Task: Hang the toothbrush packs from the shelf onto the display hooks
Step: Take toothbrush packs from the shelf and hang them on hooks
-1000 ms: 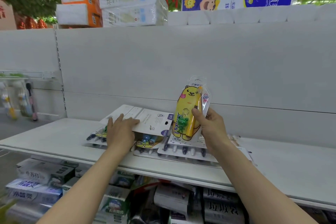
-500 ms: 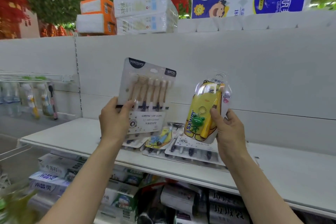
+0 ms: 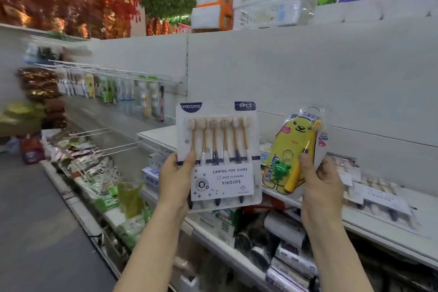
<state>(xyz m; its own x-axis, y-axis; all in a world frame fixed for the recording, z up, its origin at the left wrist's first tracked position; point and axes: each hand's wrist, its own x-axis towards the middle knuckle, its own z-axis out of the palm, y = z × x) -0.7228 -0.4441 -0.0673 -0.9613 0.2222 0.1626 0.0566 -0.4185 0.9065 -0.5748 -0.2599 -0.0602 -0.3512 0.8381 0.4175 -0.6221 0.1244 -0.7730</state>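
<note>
Left hand (image 3: 176, 180) pinches the six-pack (image 3: 219, 154) by its lower left edge, thumb in front. Right hand (image 3: 322, 187) grips the bear pack (image 3: 294, 149) low down too. Both are upright with their tops free, likely ready for the hooks (image 3: 113, 73) far left. More packs (image 3: 379, 194) lie on the shelf (image 3: 379, 223) at right.

L hand (image 3: 175, 181), R hand (image 3: 320, 184) up side by side, fingers (image 3: 189, 163) in grip
</note>
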